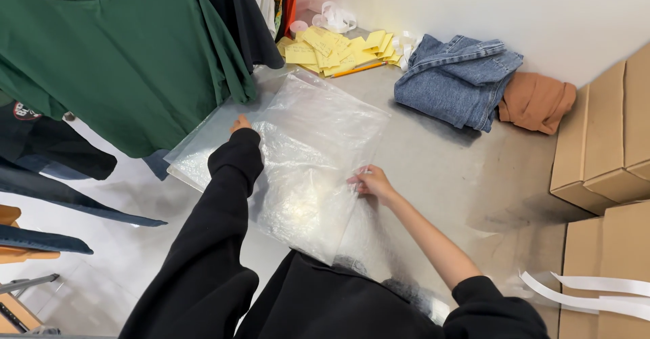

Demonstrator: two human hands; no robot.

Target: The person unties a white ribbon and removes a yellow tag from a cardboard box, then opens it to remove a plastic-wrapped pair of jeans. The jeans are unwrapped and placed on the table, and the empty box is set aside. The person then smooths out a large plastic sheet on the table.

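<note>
Cardboard boxes (596, 156) stacked right, yellow slips (335, 49) piled by the wall. Crinkly clear bag (308, 156) lies flat on the table (467, 176); right hand (371, 183) pinches its edge, left hand (240, 124) fingers mostly hidden, can't tell.

The scene is brightly and evenly lit, with soft light that seems to come from overhead and leaves no deep darkness anywhere. The clear plastic bag (298, 156) catches this light as patchy white glare across its crinkled film, strongest near its lower middle. A soft shadow lies under the near edge of the folded jeans (455, 78), and a broader, smudgy one darkens the grey tabletop (467, 170) beside the cardboard boxes (599, 156). The black sleeves lose nearly all fabric detail (they read as flat dark shapes). Focus is sharp at the centre; straight edges bow and lean towards the corners from the wide lens.
</note>
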